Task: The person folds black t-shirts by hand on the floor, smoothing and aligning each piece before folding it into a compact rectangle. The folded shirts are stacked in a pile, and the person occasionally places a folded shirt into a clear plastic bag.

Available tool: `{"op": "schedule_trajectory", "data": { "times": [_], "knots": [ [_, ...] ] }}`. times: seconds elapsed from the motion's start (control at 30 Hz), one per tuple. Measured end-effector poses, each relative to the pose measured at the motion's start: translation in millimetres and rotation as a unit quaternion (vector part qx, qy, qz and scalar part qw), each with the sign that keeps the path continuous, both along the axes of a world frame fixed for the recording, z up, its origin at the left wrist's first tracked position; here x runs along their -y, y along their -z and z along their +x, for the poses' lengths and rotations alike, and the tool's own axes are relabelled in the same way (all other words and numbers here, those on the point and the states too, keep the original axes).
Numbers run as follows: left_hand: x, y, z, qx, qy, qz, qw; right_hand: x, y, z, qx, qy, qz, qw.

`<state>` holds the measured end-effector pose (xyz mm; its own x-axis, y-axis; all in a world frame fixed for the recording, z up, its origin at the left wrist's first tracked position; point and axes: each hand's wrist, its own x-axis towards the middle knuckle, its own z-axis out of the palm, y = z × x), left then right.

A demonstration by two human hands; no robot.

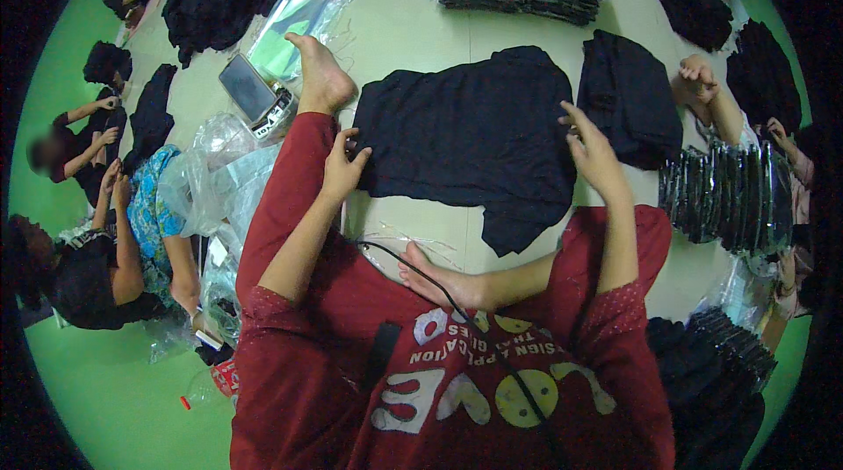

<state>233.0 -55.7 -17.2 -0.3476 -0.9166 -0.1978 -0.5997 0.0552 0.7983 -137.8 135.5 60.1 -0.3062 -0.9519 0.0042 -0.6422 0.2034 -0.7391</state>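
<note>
Black soft-cloth garment (pixel 457 136), lying flat on the pale, smooth floor (pixel 439 228), runs its long axis left to right between the bare left hand (pixel 345 164) and bare right hand (pixel 592 147), both loosely spread, equally near opposite ends, contact unclear.

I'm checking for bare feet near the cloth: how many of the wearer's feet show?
2: left foot, at the upper left of the black garment; right foot, below it.
</note>
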Motion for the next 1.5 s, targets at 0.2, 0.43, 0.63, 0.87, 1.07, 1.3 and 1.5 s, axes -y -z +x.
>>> {"op": "schedule_trajectory", "data": {
  "times": [0.2,0.43,0.63,0.87,1.07,1.3,1.5],
  "knots": [
    [-11,6,-8,0.109,0.075,-0.305,0.943,-23,45,55,-0.043,-0.073,0.05,0.995],
    [-15,-24,-48,0.177,0.025,-0.393,0.902,-35,62,20,0.033,-0.035,0.1,0.994],
    [-54,-22,-173,-0.027,0.326,-0.215,0.92,-34,42,5,0.109,0.012,0.079,0.991],
    [-58,-13,-230,0.109,0.325,-0.044,0.938,-38,13,-2,0.093,0.063,-0.009,0.994],
    [-4,-12,-254,0.022,0.245,-0.121,0.962,-18,32,35,0.012,-0.035,-0.035,0.999],
    [97,-14,-305,0.26,0.279,0.075,0.921,-22,59,56,-0.066,-0.067,0.066,0.993],
    [121,-19,-298,0.068,0.19,0.259,0.945,-21,60,52,-0.033,-0.054,0.084,0.994]
  ]
}}
